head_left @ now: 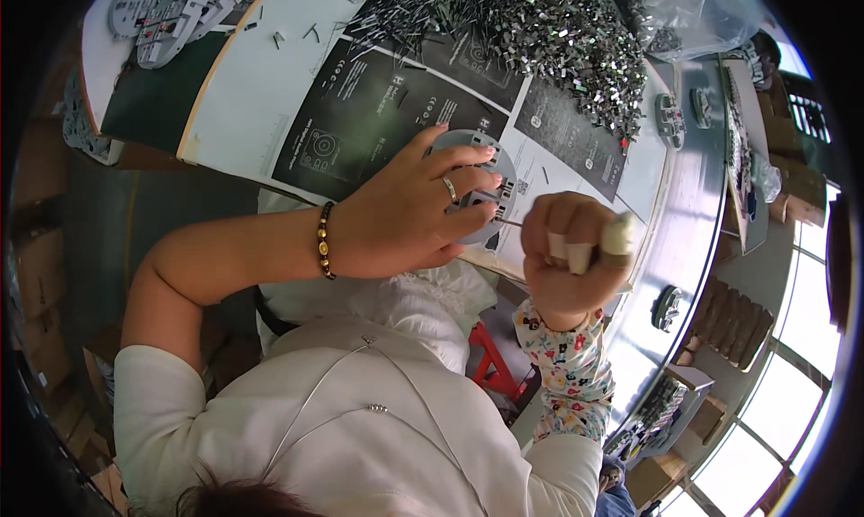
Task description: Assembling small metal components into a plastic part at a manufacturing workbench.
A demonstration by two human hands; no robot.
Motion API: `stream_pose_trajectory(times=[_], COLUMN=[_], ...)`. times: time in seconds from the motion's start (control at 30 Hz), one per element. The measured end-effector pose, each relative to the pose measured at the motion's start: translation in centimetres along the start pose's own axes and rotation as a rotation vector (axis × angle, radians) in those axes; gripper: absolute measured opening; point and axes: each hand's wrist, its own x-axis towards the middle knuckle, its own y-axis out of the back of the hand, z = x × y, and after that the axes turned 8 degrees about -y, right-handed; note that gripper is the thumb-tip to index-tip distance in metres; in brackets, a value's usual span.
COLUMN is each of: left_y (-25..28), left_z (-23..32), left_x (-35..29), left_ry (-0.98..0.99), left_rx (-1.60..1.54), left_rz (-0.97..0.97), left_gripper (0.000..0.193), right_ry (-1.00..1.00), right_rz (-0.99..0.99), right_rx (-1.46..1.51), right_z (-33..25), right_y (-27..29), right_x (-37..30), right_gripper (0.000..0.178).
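My left hand (396, 206), with a ring and a beaded bracelet, grips a grey round plastic part (504, 160) at the table's near edge. Its fingers lie across the top face, which has small slots and dark fittings; the thumb is mostly hidden below. Close by on the right, my right hand (571, 247) is closed in a fist with pale finger covers on some fingers. A thin metal rod (510, 222) sticks out of this fist and reaches the part's right edge. The rest of the rod is hidden inside the fingers.
A big heap of small shiny metal pieces (576, 53) covers the far side of the table, beside thin dark strips (396, 22). Dark printed sheets (360, 121) lie on the tabletop. Grey assemblies (180, 17) are stacked far left. A metal-topped conveyor (679, 211) with grey parts runs along the right.
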Motion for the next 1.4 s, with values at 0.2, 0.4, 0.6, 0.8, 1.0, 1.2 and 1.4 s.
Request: stream_pose_trajectory(times=[0.2,0.4,0.6,0.8,1.0,1.2,1.4], left_y=[-0.7,0.9,2.4,-1.3,-2.2,-3.2,-4.7], left_z=[-0.1,-0.1,3.2,6.5,5.5,5.3,4.9], left_x=[-0.4,0.8,3.6,8.3,8.5,10.0,9.4], left_ry=[-0.001,0.048,0.037,-0.179,-0.169,-0.056,0.004], left_rx=[0.021,-0.012,-0.13,-0.231,-0.24,-0.392,-0.623], left_rz=[0.003,-0.131,0.25,0.073,-0.067,-0.058,0.055], left_gripper=[0.054,0.059,0.056,0.043,0.029,0.021,0.02], right_ry=[-0.127,-0.255,-0.33,-0.186,-0.468,-1.635,-1.469], right_rz=[0.143,0.082,0.28,0.921,1.864,2.18,2.237], right_rx=[-0.042,0.068,-0.528,-0.083,-0.424,-1.627,-1.508], right_z=[0.4,-1.7,-5.7,-9.8,-15.9,-18.5,-17.7], right_y=[-0.2,0.3,3.0,10.2,21.4,14.0,8.9], right_x=[0.6,0.6,-3.3,-18.9,-47.1,-68.2,-71.4], right_gripper=[0.035,0.026,0.032,0.033,0.028,0.053,0.031])
